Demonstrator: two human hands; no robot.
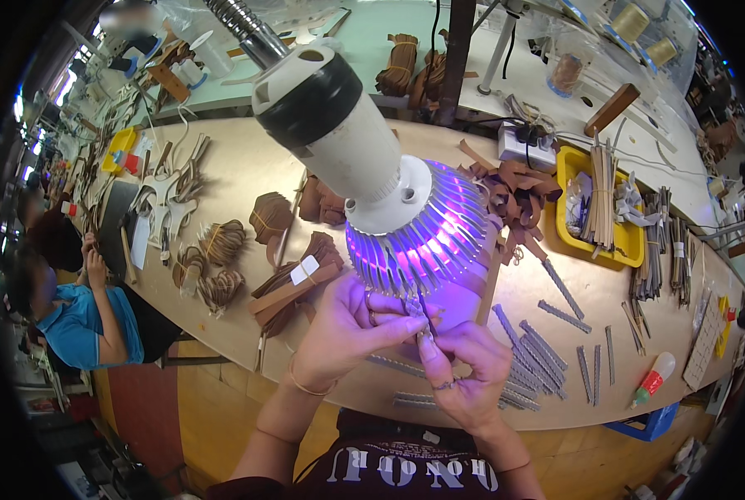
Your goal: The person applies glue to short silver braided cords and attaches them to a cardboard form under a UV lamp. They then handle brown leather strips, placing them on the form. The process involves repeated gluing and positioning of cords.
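Note:
Just below the glowing purple lamp (426, 237), both hands pinch a short grey braided strip (413, 308). My left hand (347, 329) grips it between thumb and fingers from the left. From the right, my right hand (472, 371) pinches its lower end, thumb and forefinger pressed together. The strip's far end runs up close to the lamp's finned rim, and my fingers cover part of it. Beside my right hand lies a group of similar grey braided strips (539, 358), with several more scattered farther right.
Bundled brown strips (301, 279) lie left of the lamp. Loose brown pieces (518, 196) are piled behind it. A yellow tray (601, 250) holds sticks and scraps at right, near a red-labelled glue bottle (655, 379). Another person in a blue shirt (89, 325) sits at far left.

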